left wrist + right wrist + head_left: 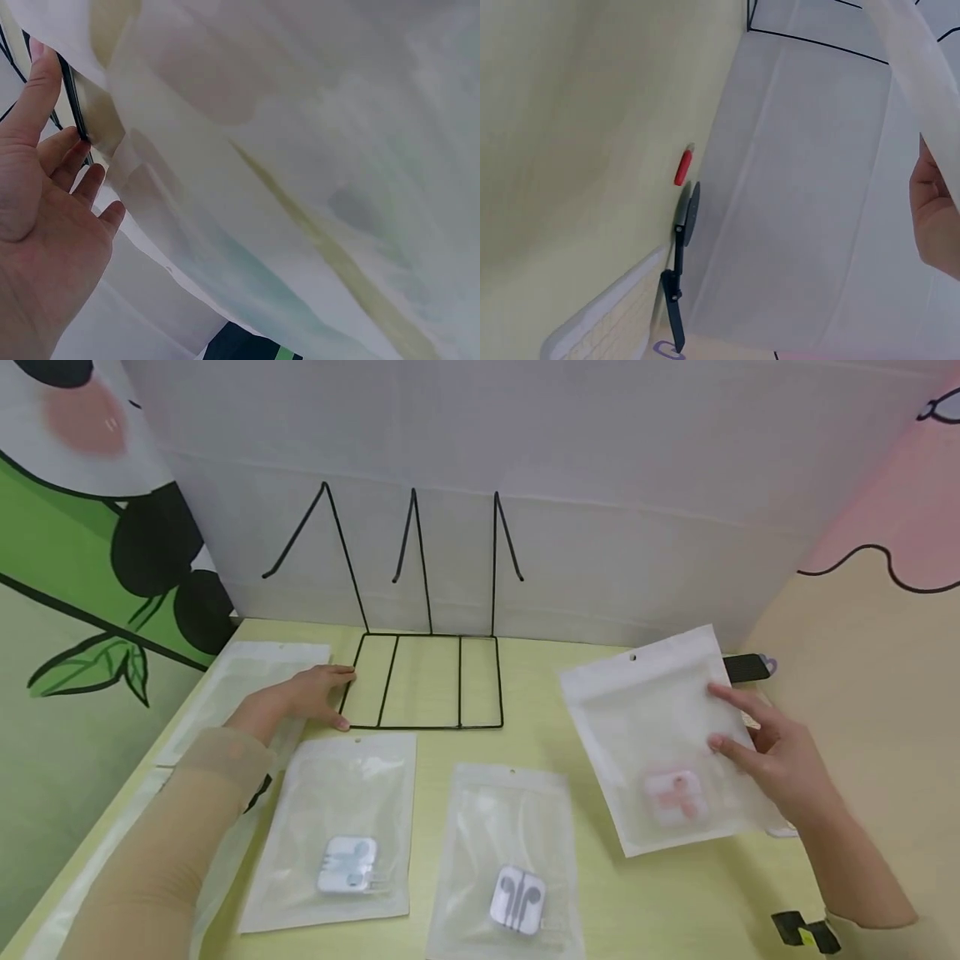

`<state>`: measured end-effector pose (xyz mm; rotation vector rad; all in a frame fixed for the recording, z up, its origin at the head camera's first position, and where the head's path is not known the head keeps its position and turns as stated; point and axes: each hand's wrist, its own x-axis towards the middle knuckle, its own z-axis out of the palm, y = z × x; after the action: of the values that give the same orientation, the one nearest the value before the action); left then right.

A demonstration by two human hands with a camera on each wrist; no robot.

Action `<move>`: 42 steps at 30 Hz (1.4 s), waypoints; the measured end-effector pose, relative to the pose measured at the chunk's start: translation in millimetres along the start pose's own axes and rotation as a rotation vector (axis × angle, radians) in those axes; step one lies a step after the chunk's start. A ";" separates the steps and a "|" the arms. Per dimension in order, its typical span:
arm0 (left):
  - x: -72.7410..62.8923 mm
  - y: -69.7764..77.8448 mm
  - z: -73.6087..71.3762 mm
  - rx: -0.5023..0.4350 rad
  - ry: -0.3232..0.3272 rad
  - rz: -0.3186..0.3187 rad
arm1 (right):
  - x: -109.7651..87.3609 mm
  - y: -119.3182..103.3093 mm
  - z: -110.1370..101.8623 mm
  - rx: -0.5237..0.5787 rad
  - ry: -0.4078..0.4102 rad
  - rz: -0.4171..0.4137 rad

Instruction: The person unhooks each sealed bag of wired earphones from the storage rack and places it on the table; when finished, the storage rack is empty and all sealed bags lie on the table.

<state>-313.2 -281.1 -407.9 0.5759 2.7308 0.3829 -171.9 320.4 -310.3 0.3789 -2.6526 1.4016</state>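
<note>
Two flat earphone pouches (337,831) are lying nearest; bare table (540,727) separating them from the wire rack (427,681). Right hand (780,756) is pinching the raised pouch (660,743) edge; left hand (303,697), fingers relaxed, is touching the rack.

- A staged packing or display booth rather than a home: plain white panels (525,485) close off the back of the frame.
- Cartoon panda murals (90,527) cover the wall at the left, pink and cream shapes at the right.
- A pale yellow-green table (540,710) carries a black wire display rack (427,681) at centre.
- Identical clear pouches of boxed earphones (517,897) lie in a row along the lower frame.
</note>
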 end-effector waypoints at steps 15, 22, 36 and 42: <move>4.7 7.7 -0.3 -0.011 -0.010 -0.025 | -24.1 69.3 4.1 -0.133 -0.077 0.318; 7.9 6.1 0.1 0.007 -0.011 -0.019 | -17.6 88.5 7.7 -0.338 -0.109 0.173; 6.0 9.0 -2.3 0.003 -0.010 -0.053 | -5.8 112.6 2.6 -0.472 -0.405 -0.003; 8.3 11.1 -3.2 -0.001 -0.006 -0.046 | 0.5 121.4 3.2 -0.465 -0.473 0.004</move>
<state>-317.8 -268.4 -403.5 0.5115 2.7327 0.3707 -205.5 383.3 -408.6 0.7177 -3.2284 0.7113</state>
